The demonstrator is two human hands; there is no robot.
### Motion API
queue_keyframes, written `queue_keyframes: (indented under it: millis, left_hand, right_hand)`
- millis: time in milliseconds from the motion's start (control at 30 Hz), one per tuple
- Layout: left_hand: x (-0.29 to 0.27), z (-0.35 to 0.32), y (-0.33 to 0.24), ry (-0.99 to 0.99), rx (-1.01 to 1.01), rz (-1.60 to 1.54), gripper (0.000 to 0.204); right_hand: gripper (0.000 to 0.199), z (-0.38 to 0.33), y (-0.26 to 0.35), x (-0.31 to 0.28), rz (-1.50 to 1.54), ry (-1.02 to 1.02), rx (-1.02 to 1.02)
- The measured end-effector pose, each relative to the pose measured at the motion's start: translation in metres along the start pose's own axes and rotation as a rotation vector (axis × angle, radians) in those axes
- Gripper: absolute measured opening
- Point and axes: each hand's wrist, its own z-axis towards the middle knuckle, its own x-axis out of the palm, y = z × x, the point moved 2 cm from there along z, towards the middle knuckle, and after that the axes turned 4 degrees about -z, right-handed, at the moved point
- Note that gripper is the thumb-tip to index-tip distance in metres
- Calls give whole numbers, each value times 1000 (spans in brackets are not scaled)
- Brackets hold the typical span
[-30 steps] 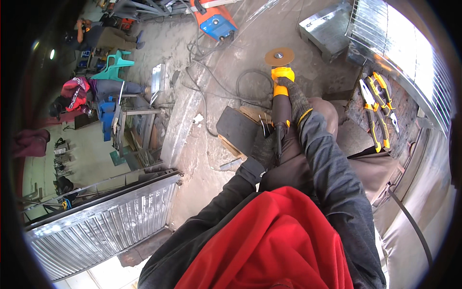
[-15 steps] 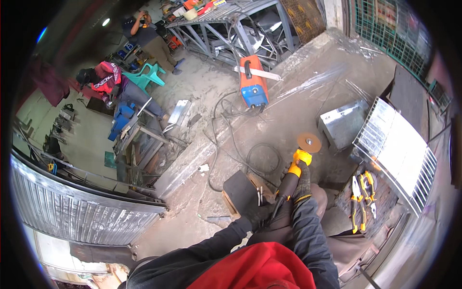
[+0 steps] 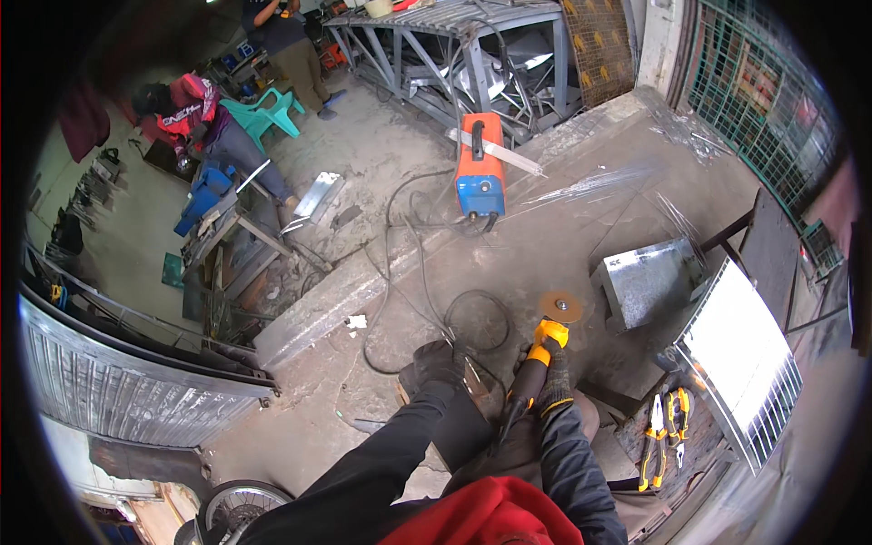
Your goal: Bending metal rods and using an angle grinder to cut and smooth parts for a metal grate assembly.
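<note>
The gloved right hand [image 3: 551, 386] is closed around the body of a yellow angle grinder [image 3: 543, 345], whose round disc [image 3: 559, 306] sits low over the concrete floor [image 3: 581, 227] just ahead of the person. The gloved left hand [image 3: 436, 361] rests on the top edge of a dark metal plate [image 3: 454, 413], fingers curled over it. An orange and blue welding machine [image 3: 480, 168] stands well beyond, and 2 pliers [image 3: 665, 427] lie to the right near a white mesh panel [image 3: 740, 359].

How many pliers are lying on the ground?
2. Both lie side by side to the right of the person's right arm: one with red and white handles, one with orange and black handles. More may be hidden nearby.
</note>
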Motion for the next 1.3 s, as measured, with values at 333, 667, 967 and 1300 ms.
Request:
queue_keyframes:
  millis: [333,667,967,1300]
  left_hand:
    - [18,-3,13,60,-90,144,45]
    - [66,-59,39,263,-240,154,40]
    - [70,-47,68,245,-301,194,36]
    - [59,-60,91,203,-320,244,33]
  right_hand:
    - [38,140,61,-20,-188,-160,-55]
    - [43,179,50,-64,-536,-203,92]
    - [50,198,56,-77,-454,-148,78]
    - [59,247,28,-166,-1564,-619,-298]
